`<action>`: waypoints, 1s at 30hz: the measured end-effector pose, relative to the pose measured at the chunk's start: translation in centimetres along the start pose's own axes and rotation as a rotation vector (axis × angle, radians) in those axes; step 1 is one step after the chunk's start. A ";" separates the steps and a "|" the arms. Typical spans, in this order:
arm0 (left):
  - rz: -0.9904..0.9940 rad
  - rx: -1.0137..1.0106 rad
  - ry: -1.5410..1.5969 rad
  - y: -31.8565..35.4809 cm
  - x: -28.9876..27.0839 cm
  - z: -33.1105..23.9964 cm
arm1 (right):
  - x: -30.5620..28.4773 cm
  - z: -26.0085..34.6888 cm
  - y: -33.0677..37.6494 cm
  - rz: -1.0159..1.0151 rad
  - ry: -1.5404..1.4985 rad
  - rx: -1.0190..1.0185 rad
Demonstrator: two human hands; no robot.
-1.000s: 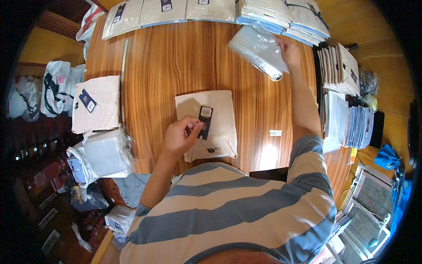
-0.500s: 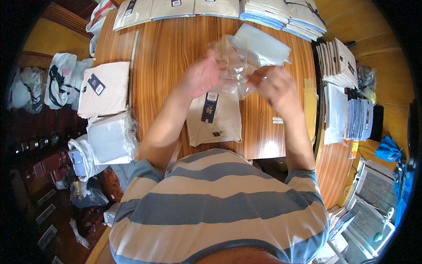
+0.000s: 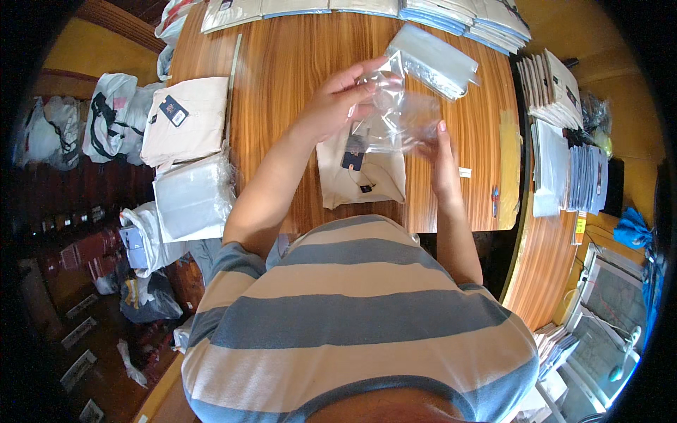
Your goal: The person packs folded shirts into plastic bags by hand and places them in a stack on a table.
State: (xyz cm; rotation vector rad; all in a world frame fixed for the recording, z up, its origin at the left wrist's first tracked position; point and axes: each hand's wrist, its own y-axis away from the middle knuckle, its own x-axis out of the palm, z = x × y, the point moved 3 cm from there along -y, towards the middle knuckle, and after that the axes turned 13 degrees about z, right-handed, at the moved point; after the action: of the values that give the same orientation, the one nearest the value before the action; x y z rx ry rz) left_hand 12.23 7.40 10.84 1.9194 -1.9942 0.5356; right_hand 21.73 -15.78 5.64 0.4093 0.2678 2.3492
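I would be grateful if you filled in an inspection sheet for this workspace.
Surface: table with striped wood grain.
Job's things: blurred clear plastic bag, overlapping in view a folded beige shirt with a dark hang tag.
Clutter: pen near the table's right edge; stack of clear bags farther back.
Grip: left hand and right hand both at the plastic bag; exact hold unclear.
Cables: thin pale cable, lower right.
Surroundings: folded garments along the far edge; filled white carrier bag at left.
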 end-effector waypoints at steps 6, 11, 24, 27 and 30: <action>-0.036 0.031 -0.062 1.0 -2.2 -0.9 | 0.6 0.7 -3.0 0.232 -0.050 -0.078; -0.420 -0.313 -0.786 3.5 -4.9 0.4 | 1.8 2.0 -4.5 0.069 0.467 -0.178; -0.419 -0.039 -0.801 -0.4 -7.3 -6.7 | 1.5 14.6 -12.7 -0.285 1.681 -0.318; -0.427 0.448 -1.052 -0.7 -3.2 -10.1 | 4.3 21.7 -6.5 -0.327 0.727 -1.136; -0.388 0.785 -0.592 1.2 -0.7 -7.9 | 1.3 15.8 -6.1 -0.382 0.641 -1.107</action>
State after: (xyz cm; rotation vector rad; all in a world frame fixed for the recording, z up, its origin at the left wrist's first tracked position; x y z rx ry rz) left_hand 10.82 11.84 17.32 3.1666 -1.7458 0.7843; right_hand 30.43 -9.30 18.67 -0.8493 -0.6074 1.8231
